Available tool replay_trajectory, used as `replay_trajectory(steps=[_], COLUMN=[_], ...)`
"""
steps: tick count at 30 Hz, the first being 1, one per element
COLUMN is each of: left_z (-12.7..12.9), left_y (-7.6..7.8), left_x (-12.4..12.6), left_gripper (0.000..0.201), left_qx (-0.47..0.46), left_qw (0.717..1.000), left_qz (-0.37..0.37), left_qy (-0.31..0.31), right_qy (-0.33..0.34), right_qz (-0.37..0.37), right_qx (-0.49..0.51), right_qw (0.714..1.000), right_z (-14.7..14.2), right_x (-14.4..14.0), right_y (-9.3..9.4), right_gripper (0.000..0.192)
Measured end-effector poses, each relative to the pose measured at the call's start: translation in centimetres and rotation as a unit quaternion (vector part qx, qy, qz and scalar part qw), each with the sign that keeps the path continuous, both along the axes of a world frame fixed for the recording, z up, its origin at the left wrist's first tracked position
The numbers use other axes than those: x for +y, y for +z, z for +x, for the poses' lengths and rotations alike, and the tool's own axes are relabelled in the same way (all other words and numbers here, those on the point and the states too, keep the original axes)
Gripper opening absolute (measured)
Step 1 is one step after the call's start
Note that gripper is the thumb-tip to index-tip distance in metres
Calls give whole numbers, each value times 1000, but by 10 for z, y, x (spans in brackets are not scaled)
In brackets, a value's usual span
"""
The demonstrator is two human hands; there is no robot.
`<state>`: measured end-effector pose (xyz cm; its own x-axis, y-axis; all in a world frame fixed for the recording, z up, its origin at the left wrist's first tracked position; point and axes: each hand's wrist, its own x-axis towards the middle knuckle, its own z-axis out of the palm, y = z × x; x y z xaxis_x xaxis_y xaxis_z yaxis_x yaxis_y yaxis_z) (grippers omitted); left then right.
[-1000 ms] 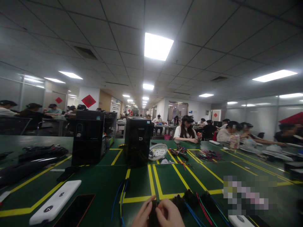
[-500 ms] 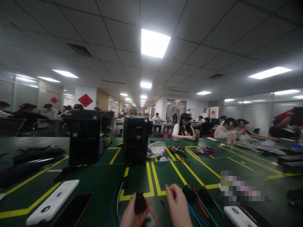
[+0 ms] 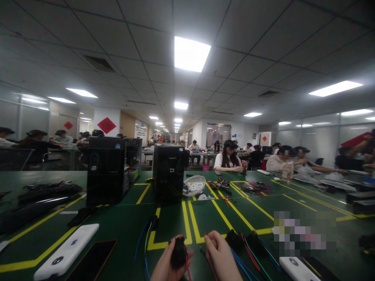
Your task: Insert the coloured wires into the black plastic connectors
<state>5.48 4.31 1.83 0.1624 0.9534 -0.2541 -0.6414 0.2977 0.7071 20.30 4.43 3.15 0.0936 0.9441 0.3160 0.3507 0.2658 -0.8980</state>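
Note:
My left hand [image 3: 164,266] is closed around a black block-like part [image 3: 178,253], from whose lower right a red wire [image 3: 188,267] runs down. Just to the right, my right hand [image 3: 219,253] pinches a small brass-coloured piece [image 3: 205,235] between thumb and fingertips; its exact kind is too small to tell. Between the hands lies a second red wire [image 3: 208,262] with a dark end. Beside my right hand rests a black part [image 3: 233,239] with blue wires, and farther right another black part [image 3: 254,242] with red, green and blue wires.
Left of my hands, blue and yellow wires [image 3: 148,236] lie near a white device [image 3: 68,249] and a dark phone [image 3: 93,259]. Black computer cases [image 3: 168,175] stand ahead, with a white basket [image 3: 195,185] and wire piles [image 3: 254,188] beyond. A person [image 3: 230,156] sits across the table.
My left hand has turned the black part slightly and shifted a little right, bringing it more upright. My right hand keeps its pinch, almost unmoved.

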Motion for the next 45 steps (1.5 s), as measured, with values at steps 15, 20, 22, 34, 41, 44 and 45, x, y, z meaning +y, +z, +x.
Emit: replay_trajectory(steps=[15, 20, 22, 34, 41, 44, 45], left_z=[-4, -5, -4, -5, -5, -5, -4], left_y=[-31, -32, -31, -32, -27, -24, -23], left_x=[23, 23, 23, 25, 21, 18, 17], left_gripper=[45, 45, 45, 39, 35, 34, 33], left_qx=[-20, -21, -20, -42, -38, -31, -25], left_qw=[997, 997, 997, 996, 996, 996, 996], left_qz=[-38, -23, -25, -14, -9, 2, 10], left_qy=[-65, -68, -66, -81, -76, -78, -80], right_qy=[13, -17, -29, 19, 56, 42, 43], right_qz=[7, 4, 0, 42, 35, 32, 29], right_qx=[-192, -222, -237, -288, -285, -288, -292], right_qw=[981, 975, 971, 956, 956, 956, 955], right_z=[2, 4, 7, -12, -22, -22, -22], right_x=[5, 5, 7, 0, -5, -4, -4], right_y=[-26, -26, -28, -25, -24, -25, -27], right_gripper=[21, 28, 31, 19, 14, 11, 10])
